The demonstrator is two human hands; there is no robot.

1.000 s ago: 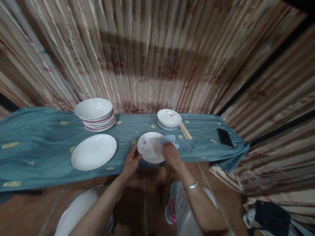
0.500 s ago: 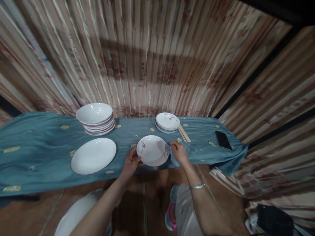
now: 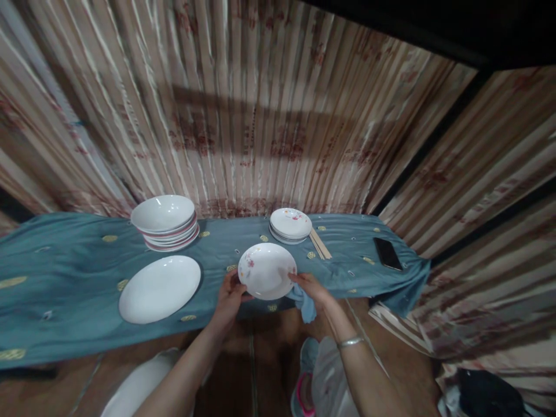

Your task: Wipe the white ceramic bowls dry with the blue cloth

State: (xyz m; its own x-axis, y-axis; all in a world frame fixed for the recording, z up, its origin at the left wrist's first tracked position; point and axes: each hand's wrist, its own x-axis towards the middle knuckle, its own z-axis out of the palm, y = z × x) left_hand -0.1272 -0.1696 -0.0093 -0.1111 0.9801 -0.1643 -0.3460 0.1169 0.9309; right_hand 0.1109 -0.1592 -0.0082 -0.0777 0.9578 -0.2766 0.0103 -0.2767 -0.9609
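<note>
Round white floral ceramic plate (image 3: 267, 271) is rim-pinched by left hand (image 3: 230, 292); rim and limp blue cloth (image 3: 305, 304) are pinched by right hand (image 3: 310, 284). Level handling advised.

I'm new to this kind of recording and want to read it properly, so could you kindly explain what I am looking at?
Of course. There is no machine here: a person is working with two bare hands. There is one viewpoint, a camera worn on the person's head, looking forward and down.

The left hand grips the left edge of a floral plate. The right hand is at its right edge, with a blue cloth hanging from it.

On the patterned teal cover, from left to right, are a large white plate, a stack of bowls behind it, a stack of small plates, some thin wooden sticks and a dark phone.
</note>
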